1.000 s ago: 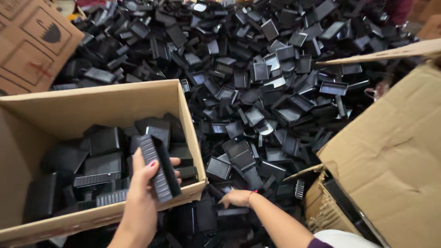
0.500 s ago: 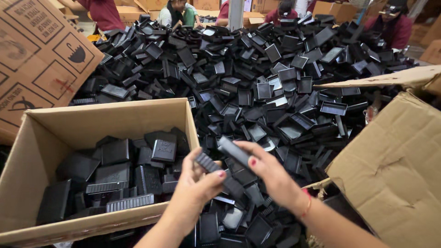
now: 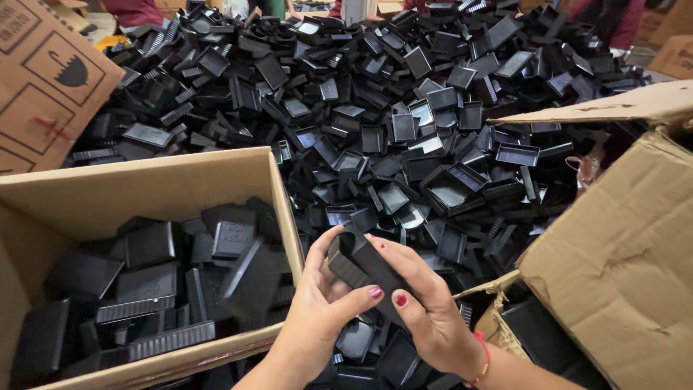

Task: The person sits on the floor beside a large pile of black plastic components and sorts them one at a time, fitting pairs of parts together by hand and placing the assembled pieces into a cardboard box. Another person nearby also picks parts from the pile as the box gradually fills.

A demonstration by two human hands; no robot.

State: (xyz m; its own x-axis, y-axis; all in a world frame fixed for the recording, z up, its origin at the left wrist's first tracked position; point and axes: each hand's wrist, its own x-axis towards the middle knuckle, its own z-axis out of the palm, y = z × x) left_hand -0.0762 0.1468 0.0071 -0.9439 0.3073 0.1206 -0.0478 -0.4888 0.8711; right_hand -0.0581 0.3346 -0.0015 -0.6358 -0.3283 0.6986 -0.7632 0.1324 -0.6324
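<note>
A black plastic case (image 3: 364, 269) is held up between both hands, just to the right of the open cardboard box (image 3: 144, 189). The left hand (image 3: 317, 314) is closed around the case from below and from the left, with its thumb pressed on the front. The right hand (image 3: 426, 307) is closed on the case from the right, with its fingers laid over the top. The two hands are close together, and both are clamped on the same case. A red band (image 3: 482, 357) is worn on the right wrist.

The case is tilted, with its ribbed end pointed up and to the left. It may be made of two parts fitted together, but this cannot be seen well.

The cardboard box on the left is partly filled with more black cases (image 3: 155, 278). A very big pile of black plastic parts (image 3: 404, 123) is spread behind the hands. A second cardboard box (image 3: 621, 253) is seen at the right, and a flat piece of cardboard (image 3: 43, 87) is leaned at the far left.
</note>
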